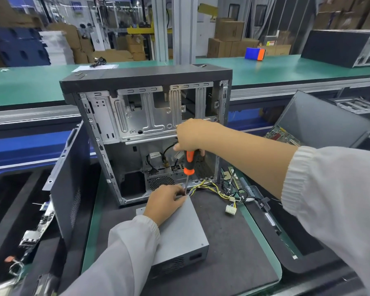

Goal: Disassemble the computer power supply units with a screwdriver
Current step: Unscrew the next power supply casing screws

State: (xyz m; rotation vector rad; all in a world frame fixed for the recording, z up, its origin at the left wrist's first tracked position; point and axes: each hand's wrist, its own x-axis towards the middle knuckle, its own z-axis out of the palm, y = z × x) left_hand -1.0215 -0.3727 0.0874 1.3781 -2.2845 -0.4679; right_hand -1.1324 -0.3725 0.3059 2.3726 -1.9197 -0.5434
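With the orange-handled screwdriver [188,163] gripped upright by the right hand [192,135] and its shaft pinched by the left hand [166,199] at the far corner of the grey power supply unit [179,233], which lies before the open computer case [145,116], the tip could slip off if tilted.

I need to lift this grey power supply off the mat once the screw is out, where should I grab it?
Judging by its pose, take the power supply across its two long side walls near the middle, reaching down from above. It lies flat, its top is bare there, and the cable bundle trails off the far end.
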